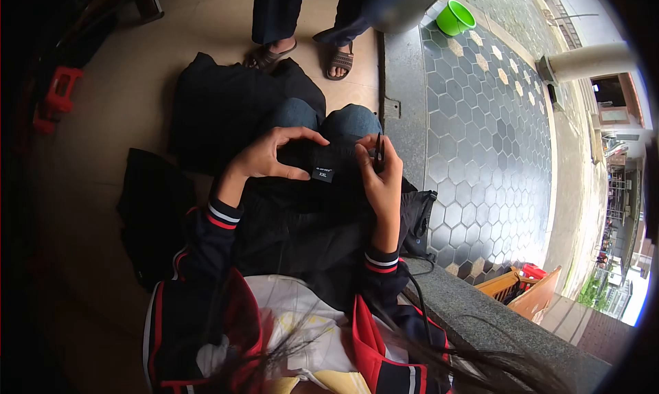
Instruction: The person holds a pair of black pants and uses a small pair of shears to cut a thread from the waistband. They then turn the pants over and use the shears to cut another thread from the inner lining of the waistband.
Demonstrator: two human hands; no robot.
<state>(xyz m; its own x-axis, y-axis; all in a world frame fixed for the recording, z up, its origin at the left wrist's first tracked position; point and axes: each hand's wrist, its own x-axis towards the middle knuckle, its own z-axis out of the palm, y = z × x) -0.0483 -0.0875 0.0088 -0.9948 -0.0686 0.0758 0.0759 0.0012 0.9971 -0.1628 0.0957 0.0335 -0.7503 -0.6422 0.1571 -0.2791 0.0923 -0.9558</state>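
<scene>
A black garment (295, 222) lies across the lap, its gathered waistband up between the two hands. A small black label (322, 174) with white "XXL" lettering shows at the inside of the waistband. My left hand (274, 154) is at the label's left, thumb and index finger curved apart around the waistband, fingertips close to the label and the band's edge. My right hand (382, 171) pinches the waistband at the right. Small dark pointed snips (379, 150) stick up between its fingers.
Another person's sandalled feet (339, 63) stand beyond the knees. More dark cloth (213, 106) lies at the left. A green bucket (455, 18) stands on the hexagonal tiles, a stone ledge (480, 318) runs at the right, and a red object (60, 92) lies far left.
</scene>
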